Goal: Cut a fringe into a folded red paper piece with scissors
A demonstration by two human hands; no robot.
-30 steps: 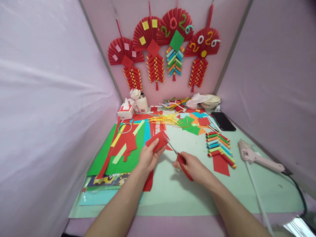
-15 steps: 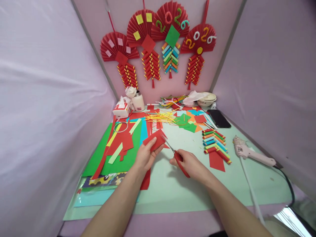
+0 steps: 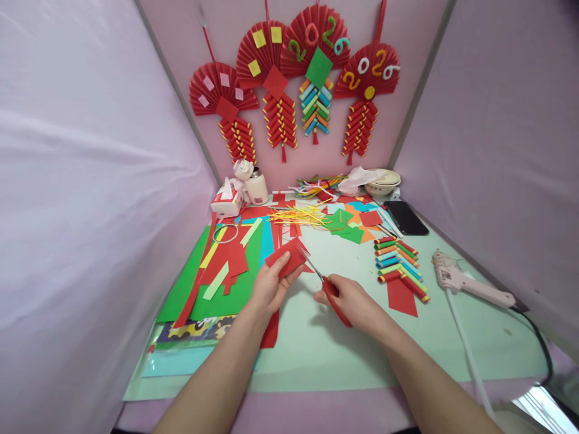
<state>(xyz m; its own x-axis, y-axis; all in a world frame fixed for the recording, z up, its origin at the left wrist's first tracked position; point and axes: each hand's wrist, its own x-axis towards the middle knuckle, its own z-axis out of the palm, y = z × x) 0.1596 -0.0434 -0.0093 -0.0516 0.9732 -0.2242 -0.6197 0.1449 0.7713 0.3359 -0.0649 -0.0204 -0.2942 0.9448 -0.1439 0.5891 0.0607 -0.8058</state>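
My left hand (image 3: 272,283) pinches a red piece of paper (image 3: 289,253) between thumb and fingers, above the middle of the table. Fine slits show along the paper's right edge. In my right hand (image 3: 350,298) is a pair of red-handled scissors (image 3: 331,288), its blades pointing up and left at that slit edge. Whether the blades are parted is too small to tell. To the right lies a stack of coloured paper rolls (image 3: 398,268) set in a V pattern, with a red paper piece (image 3: 402,298) under its lower end.
Red strips and green sheets (image 3: 181,295) lie at the left. Thin yellow strips (image 3: 301,215) and paper scraps are behind my hands. A glue gun (image 3: 473,283) with its cord and a phone (image 3: 407,217) lie right. Red fan decorations (image 3: 315,39) hang on the back wall.
The whole view has shifted slightly, so everything appears a little further right. My hands, the red paper and the scissors keep nearly the same arrangement.
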